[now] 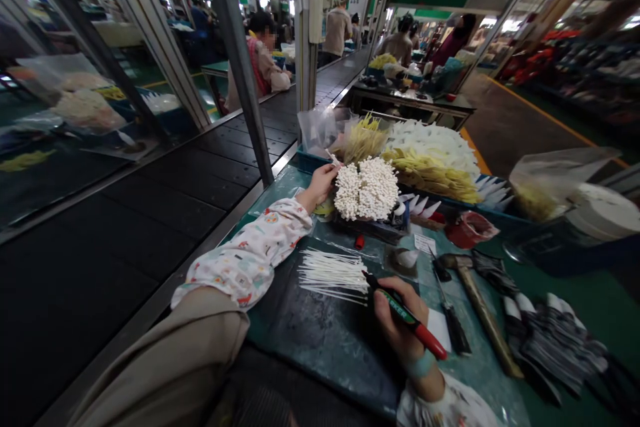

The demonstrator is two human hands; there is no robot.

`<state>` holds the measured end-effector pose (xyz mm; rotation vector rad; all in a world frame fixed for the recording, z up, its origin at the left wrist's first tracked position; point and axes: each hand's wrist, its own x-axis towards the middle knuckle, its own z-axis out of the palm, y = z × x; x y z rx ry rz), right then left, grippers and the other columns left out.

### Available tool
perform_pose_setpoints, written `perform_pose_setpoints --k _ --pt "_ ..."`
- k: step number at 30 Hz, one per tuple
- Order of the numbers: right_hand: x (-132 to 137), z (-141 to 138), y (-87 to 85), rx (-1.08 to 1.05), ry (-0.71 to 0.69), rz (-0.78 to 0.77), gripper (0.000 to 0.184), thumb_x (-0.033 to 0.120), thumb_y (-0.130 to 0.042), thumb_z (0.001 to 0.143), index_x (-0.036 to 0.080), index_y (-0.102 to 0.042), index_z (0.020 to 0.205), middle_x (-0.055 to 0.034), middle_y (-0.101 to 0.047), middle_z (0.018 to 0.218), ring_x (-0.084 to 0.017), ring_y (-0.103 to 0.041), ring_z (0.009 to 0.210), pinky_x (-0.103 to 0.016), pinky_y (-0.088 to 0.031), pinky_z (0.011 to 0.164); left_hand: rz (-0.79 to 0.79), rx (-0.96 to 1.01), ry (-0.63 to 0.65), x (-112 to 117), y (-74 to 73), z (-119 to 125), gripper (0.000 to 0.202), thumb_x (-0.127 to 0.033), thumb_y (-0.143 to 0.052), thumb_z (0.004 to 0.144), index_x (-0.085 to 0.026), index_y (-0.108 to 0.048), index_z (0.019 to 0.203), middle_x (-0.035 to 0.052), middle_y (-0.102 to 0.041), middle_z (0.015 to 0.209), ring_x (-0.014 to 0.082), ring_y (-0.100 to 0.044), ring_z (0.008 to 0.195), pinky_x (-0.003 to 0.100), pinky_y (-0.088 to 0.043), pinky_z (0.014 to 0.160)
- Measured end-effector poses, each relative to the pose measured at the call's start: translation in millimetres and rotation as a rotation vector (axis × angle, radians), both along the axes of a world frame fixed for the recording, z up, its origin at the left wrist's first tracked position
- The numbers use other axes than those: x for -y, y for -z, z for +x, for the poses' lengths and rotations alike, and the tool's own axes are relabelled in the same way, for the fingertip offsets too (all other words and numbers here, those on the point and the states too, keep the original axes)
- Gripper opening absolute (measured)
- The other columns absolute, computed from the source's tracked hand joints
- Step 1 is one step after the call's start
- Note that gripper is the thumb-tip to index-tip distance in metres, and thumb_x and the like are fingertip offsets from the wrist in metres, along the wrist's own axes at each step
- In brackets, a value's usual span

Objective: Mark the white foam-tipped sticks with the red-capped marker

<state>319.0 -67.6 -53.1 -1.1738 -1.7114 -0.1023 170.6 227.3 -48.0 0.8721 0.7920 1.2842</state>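
Note:
My left hand (321, 184) reaches forward to the left side of a bundle of white-tipped sticks (367, 188) standing upright, its fingers curled against the bundle. My right hand (397, 328) is closed on a red and black marker pen (407, 315), whose tip rests at the ends of a row of thin white sticks (332, 273) lying flat on the dark mat (320, 333). A red marker cap (359, 241) lies between the bundle and the row.
A hammer (479, 307) and a knife (449, 317) lie right of my right hand, with stacked dark pieces (555, 340) beyond. A blue tray (310, 161) holds yellow and white parts. A black conveyor belt (150, 227) runs on the left; other people work farther along.

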Motion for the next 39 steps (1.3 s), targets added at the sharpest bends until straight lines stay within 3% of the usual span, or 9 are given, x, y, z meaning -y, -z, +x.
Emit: perform_pose_setpoints --k 8,12,15,18,21,23,25,30,39 --pt "-0.1 -3.0 -3.4 -0.026 -0.034 0.011 0.007 0.020 -0.060 0.092 0.024 -0.060 0.097 0.0013 -0.068 0.073 -0.016 -0.068 0.060 -0.026 -0.056 0.056 0.153 0.053 -0.109 4.9 -30.8 -10.5 0.016 -0.033 -0.067 0.097 -0.017 -0.062 0.097 0.0072 -0.075 0.106 0.0164 -0.070 0.098 0.027 -0.052 0.087" --pt "0.3 -1.0 1.3 -0.076 -0.060 0.029 0.016 0.018 -0.062 0.091 0.024 -0.062 0.105 0.0002 -0.068 0.078 -0.016 -0.068 0.064 -0.027 -0.058 0.059 0.467 -0.022 -0.347 10.2 -58.1 -27.3 0.030 -0.053 -0.058 0.100 -0.024 -0.055 0.100 0.0018 -0.065 0.085 0.0146 -0.067 0.079 0.027 -0.052 0.073" --pt "-0.2 2.7 7.6 -0.124 -0.085 0.093 0.024 0.019 -0.064 0.092 0.025 -0.062 0.115 -0.0021 -0.071 0.086 -0.019 -0.071 0.073 -0.031 -0.061 0.065 0.725 -0.146 -0.435 47.1 -72.3 -41.5 0.039 -0.066 -0.053 0.098 -0.027 -0.053 0.103 -0.0020 -0.055 0.077 0.0112 -0.052 0.061 0.024 -0.044 0.058" --pt "-2.0 5.1 12.6 -0.178 -0.016 0.147 0.027 0.022 -0.067 0.092 0.027 -0.064 0.119 -0.0054 -0.074 0.097 -0.022 -0.074 0.083 -0.036 -0.063 0.068 0.739 -0.285 -0.199 111.8 -73.9 -48.7 0.037 -0.063 -0.052 0.099 -0.027 -0.054 0.105 -0.0049 -0.045 0.066 0.0104 -0.040 0.053 0.023 -0.031 0.049" --pt "-5.6 2.8 11.7 -0.289 0.034 0.148 0.028 0.021 -0.060 0.098 0.027 -0.062 0.125 -0.0056 -0.077 0.104 -0.021 -0.077 0.081 -0.037 -0.065 0.070 0.450 -0.427 0.329 171.4 -60.9 -48.3 0.035 -0.057 -0.054 0.101 -0.022 -0.059 0.106 -0.0045 -0.047 0.065 0.0092 -0.037 0.053 0.023 -0.029 0.049" --pt "-8.7 -0.5 8.2 -0.384 0.064 0.164 0.027 0.018 -0.053 0.102 0.027 -0.059 0.126 -0.0046 -0.079 0.104 -0.019 -0.078 0.079 -0.037 -0.065 0.071 0.228 -0.436 0.633 194.4 -47.2 -44.7 0.040 -0.057 -0.054 0.100 -0.018 -0.063 0.103 -0.0029 -0.050 0.067 0.0087 -0.037 0.054 0.023 -0.029 0.051" --pt "-11.4 -3.1 4.8 -0.446 0.111 0.175 0.024 0.018 -0.051 0.103 0.026 -0.059 0.124 -0.0059 -0.079 0.110 -0.021 -0.079 0.089 -0.040 -0.066 0.078 0.089 -0.450 0.792 203.8 -33.9 -40.3 0.042 -0.056 -0.055 0.099 -0.015 -0.065 0.099 -0.0006 -0.054 0.072 0.0084 -0.039 0.056 0.023 -0.030 0.052" --pt "-11.4 -4.0 1.9 -0.395 0.097 0.068 0.021 0.019 -0.053 0.102 0.027 -0.056 0.121 -0.0082 -0.072 0.133 -0.025 -0.070 0.122 -0.048 -0.060 0.101 0.052 -0.556 0.909 202.6 -16.9 -35.7 0.036 -0.048 -0.056 0.098 -0.015 -0.068 0.098 0.0023 -0.062 0.080 0.0096 -0.044 0.062 0.024 -0.034 0.058" --pt "-5.3 -11.8 7.2 -0.353 -0.064 -0.200 0.017 0.016 -0.052 0.103 0.024 -0.055 0.117 -0.0102 -0.070 0.137 -0.021 -0.067 0.127 -0.043 -0.060 0.102 0.133 -0.577 0.878 200.2 -12.2 -36.5 0.032 -0.044 -0.056 0.096 -0.015 -0.070 0.095 0.0027 -0.063 0.077 0.0121 -0.050 0.065 0.025 -0.039 0.061"
